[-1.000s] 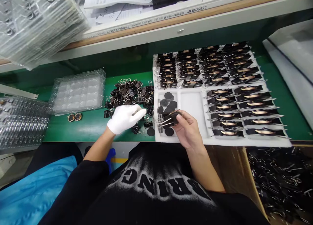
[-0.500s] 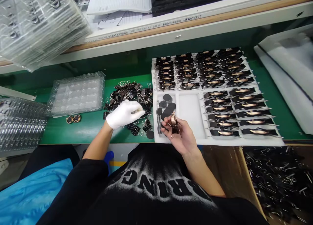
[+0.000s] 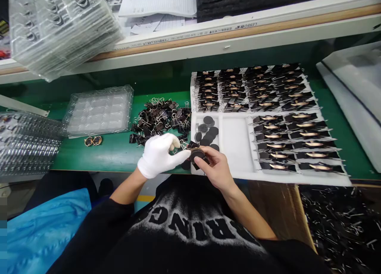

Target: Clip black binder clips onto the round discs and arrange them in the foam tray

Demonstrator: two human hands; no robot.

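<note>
My right hand (image 3: 216, 167), bare, is closed around a gold-rimmed round piece (image 3: 197, 154), its thumb pressed on the dark disc face. Black binder clip parts show at the edges of that piece. My left hand (image 3: 162, 155), in a white glove, has thumb and index finger closed at the left side of the piece, on the wire handles of a binder clip (image 3: 183, 145); the fingers partly hide it. Behind the gloved hand lies a pile of black binder clips (image 3: 157, 117). Loose dark discs (image 3: 212, 133) lie in a tray compartment just beyond my right hand.
The white foam tray (image 3: 238, 145) carries rows of clipped gold-rimmed pieces (image 3: 272, 137). To the left are a clear blister tray (image 3: 99, 113), two gold-rimmed rounds (image 3: 93, 141) and stacked clear trays (image 3: 28, 143). A box of binder clips (image 3: 342, 226) stands low at the right.
My left hand has moved right and toward me, from the clip pile to the piece in my right hand. My right hand has shifted slightly left and turned the disc face up.
</note>
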